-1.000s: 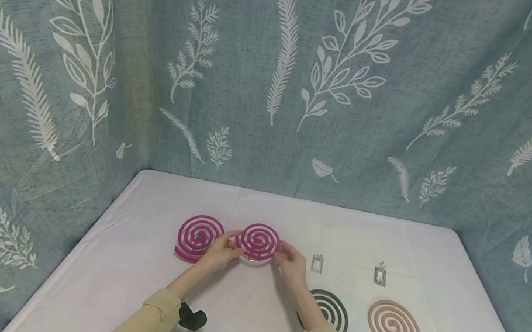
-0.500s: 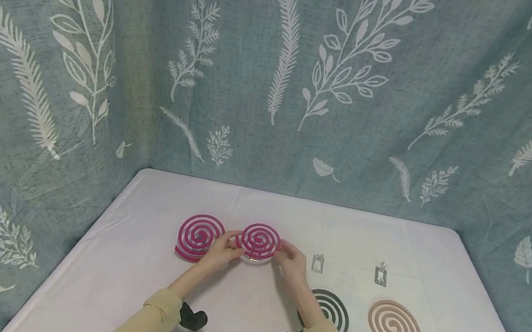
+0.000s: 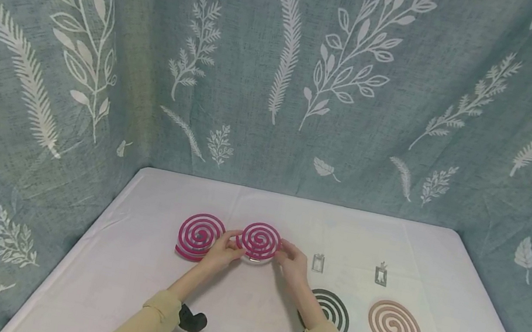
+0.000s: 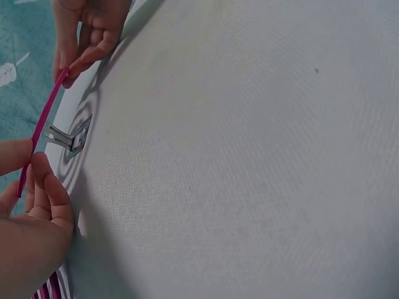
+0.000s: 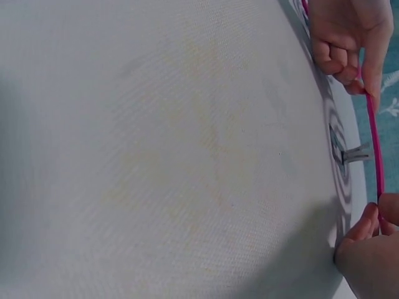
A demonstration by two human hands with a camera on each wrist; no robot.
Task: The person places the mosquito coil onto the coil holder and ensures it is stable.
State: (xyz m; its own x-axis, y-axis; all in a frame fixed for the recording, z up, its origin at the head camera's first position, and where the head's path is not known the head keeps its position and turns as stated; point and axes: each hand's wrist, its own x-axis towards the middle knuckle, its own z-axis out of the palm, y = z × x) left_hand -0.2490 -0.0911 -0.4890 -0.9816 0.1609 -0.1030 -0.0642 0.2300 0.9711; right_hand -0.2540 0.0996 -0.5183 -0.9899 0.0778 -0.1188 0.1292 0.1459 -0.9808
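A magenta mosquito coil (image 3: 260, 240) is held level above the table by both hands. My left hand (image 3: 221, 252) pinches its left edge between thumb and fingers. At the opposite edge, my right hand (image 3: 293, 265) pinches it the same way. Seen edge-on in the left wrist view, the coil stands apart from the table, with its shadow beneath. Under it is a small metal coil stand (image 4: 76, 138) with an upright prong; the right wrist view shows the prong (image 5: 358, 153) close to the coil's middle. Whether they touch, I cannot tell.
Left of the hands lies a second magenta coil (image 3: 200, 236), partly behind the left hand. A dark green coil (image 3: 347, 317) lies partly under the right forearm, and a tan coil (image 3: 393, 328) farther right. Two metal stands (image 3: 319, 257) (image 3: 380, 282) lie behind them on the white tablecloth (image 3: 63, 284).
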